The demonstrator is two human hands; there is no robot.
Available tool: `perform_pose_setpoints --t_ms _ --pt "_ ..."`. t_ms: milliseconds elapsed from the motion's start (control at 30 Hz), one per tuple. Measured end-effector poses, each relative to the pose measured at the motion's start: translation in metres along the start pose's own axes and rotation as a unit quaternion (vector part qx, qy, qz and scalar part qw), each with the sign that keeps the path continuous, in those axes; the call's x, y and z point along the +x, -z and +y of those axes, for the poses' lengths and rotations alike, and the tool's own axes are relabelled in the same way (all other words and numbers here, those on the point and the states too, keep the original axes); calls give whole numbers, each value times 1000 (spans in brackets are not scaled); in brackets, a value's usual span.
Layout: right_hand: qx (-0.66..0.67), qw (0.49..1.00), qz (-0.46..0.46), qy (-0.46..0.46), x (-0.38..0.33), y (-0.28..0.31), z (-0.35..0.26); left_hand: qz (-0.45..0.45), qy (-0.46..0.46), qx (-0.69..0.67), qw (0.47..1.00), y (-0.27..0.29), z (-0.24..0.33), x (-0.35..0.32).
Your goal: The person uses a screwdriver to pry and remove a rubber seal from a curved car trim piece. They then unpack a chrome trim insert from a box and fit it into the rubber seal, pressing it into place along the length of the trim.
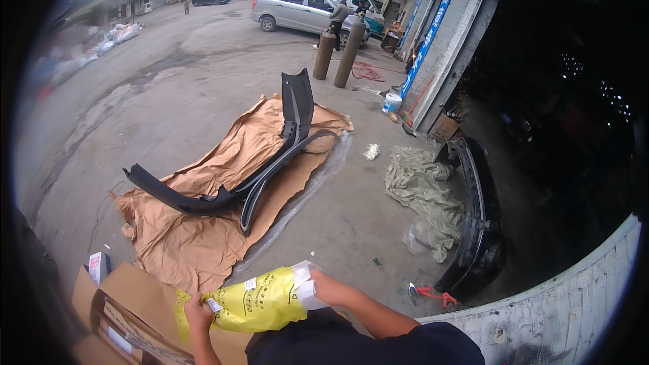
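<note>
Yellow bag in both hands, contents hidden

The person's left hand [197, 312] has its fingers closed around one end of the yellow bag [267, 301], held before the waist. The right hand [328, 289] is at the white end; its fingers are hidden, so their grip cannot be told. A black bumper [296, 105] already lies bare on brown paper [226, 145]; the bag is not yet set down, and whether it is full cannot be judged. The cardboard box [137, 289] stands open, its contents unclear.

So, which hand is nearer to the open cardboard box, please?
Left. The left hand, gripping one end of the yellow bag, is close to the cardboard box; the right hand, at the bag's other end, is farther right.
</note>
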State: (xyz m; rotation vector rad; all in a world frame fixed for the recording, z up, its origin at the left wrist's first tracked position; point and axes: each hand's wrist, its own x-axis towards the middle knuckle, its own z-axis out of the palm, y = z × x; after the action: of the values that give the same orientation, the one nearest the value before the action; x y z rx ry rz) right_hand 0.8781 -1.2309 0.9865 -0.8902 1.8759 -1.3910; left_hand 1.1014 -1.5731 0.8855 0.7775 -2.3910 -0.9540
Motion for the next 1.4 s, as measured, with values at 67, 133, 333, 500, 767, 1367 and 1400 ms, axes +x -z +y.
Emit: perform_pose_setpoints --t_ms 67,133,333,500,767,1367,1400 --pt "-71 994 -3 77 0 10 3 7 7 -8 1000 -2 7 1" --pt "-156 977 -14 144 2 26 1 19 -24 31 999 -7 18 2" --pt "306 951 -8 -32 13 99 -18 108 -46 5 993 -23 66 5" --pt "445 896 -5 -6 40 163 0 112 -18 51 992 -24 98 0" --pt "486 868 78 66 58 251 31 138 77 63 985 -41 115 -35" --pt "353 926 -15 -135 60 156 39 -19 365 -110 924 -102 145 -118" --pt "353 927 -7 -123 58 149 29 -60 325 -93 939 -103 156 -110"
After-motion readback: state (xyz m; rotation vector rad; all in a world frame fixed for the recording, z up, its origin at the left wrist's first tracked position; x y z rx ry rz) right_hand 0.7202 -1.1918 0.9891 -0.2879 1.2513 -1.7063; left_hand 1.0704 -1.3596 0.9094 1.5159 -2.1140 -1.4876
